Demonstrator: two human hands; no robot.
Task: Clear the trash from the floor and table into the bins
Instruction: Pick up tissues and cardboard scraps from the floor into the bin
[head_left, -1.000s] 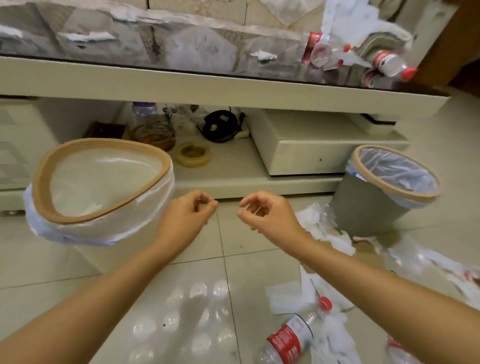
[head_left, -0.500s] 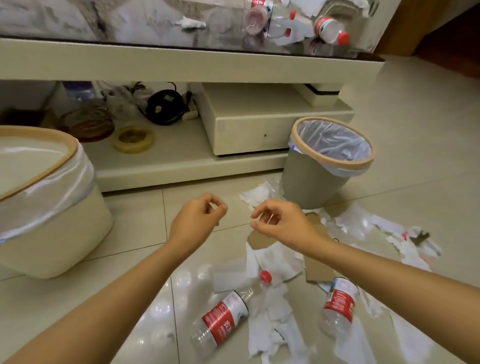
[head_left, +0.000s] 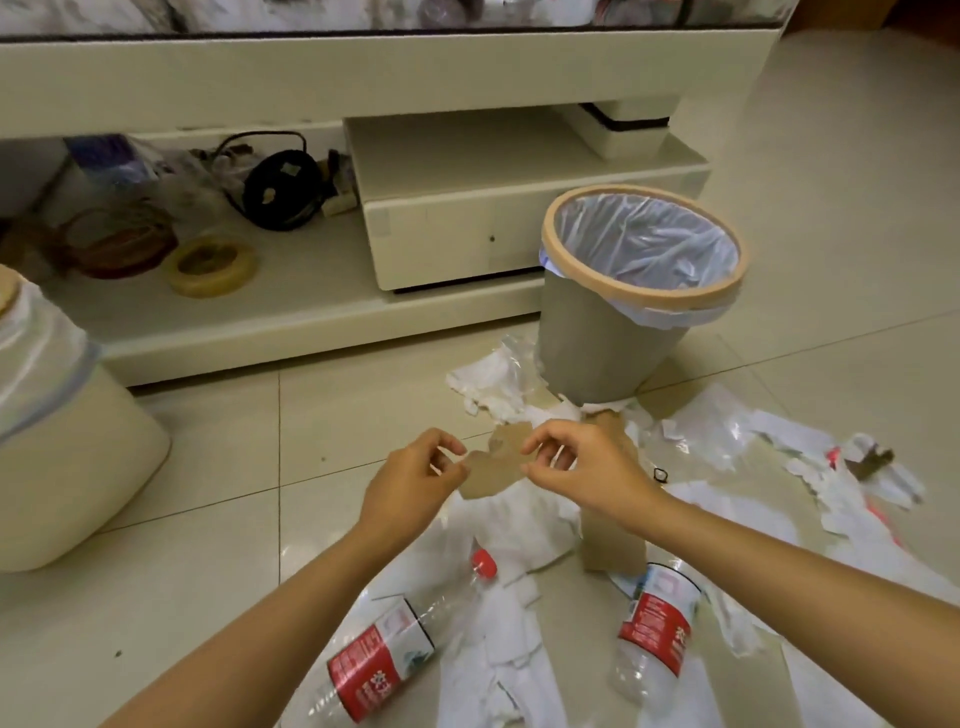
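My left hand (head_left: 415, 486) and my right hand (head_left: 584, 467) hover side by side over the floor litter, fingers half curled and apart, holding nothing. A torn brown cardboard scrap (head_left: 493, 467) lies on the floor between and below them. White paper scraps (head_left: 519, 525) spread around it. Two clear bottles with red labels lie nearer me, one on the left (head_left: 382, 657) and one on the right (head_left: 657, 623). A grey bin (head_left: 587, 343) with a tan rim and clear liner stands just beyond my hands. A cream bin (head_left: 67, 467) sits at the left edge.
A low cream table (head_left: 363, 73) runs across the back; its top is mostly cut off. Its lower shelf holds a tape roll (head_left: 210, 265), a black round object (head_left: 283, 189) and a drawer unit (head_left: 457, 234). Plastic film (head_left: 717, 426) and more scraps lie at right.
The view has swung right and down: the cream bin slid to the left edge, and the grey bin and floor trash came to the centre. Both hands kept their curl and sank toward the litter.
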